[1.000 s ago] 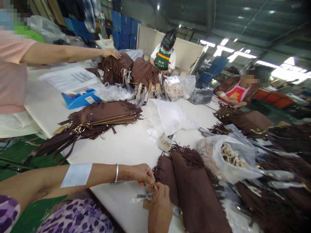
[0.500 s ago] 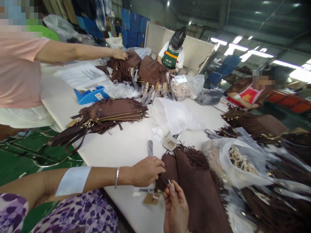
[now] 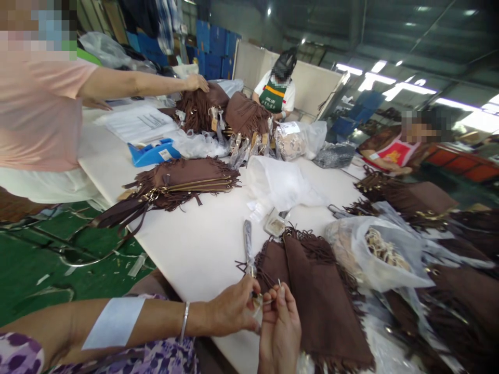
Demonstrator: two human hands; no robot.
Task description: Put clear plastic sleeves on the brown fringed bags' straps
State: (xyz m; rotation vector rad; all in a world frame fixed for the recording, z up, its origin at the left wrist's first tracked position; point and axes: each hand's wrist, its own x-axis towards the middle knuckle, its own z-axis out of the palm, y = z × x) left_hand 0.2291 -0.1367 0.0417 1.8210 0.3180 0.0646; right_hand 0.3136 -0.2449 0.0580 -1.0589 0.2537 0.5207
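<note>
My left hand [image 3: 234, 307], with a bangle on its wrist, is closed at the near edge of a brown fringed bag [image 3: 323, 296]. Its thumb and fingers are around a small dark metal piece with clear plastic [image 3: 257, 311]; its exact kind is hard to make out. Beside it, my right hand [image 3: 280, 319] pinches a thin white cord [image 3: 279, 283] whose tip sticks up between thumb and forefinger. The two hands almost touch. A plastic-wrapped strap end [image 3: 248, 241] lies on the table just beyond them.
Stacked brown fringed bags [image 3: 187, 179] lie across the white table [image 3: 187, 234]. At right an open plastic bag [image 3: 351, 249] holds pale corded pieces. A small clear box [image 3: 275, 224] and a white plastic bag [image 3: 276, 182] lie ahead. Co-workers stand around; one reaches a hand [image 3: 197, 82] to a pile.
My left hand has moved down and toward my right hand, and now holds a small plastic-covered piece. My right hand has shifted slightly up, still pinching the white cord.
</note>
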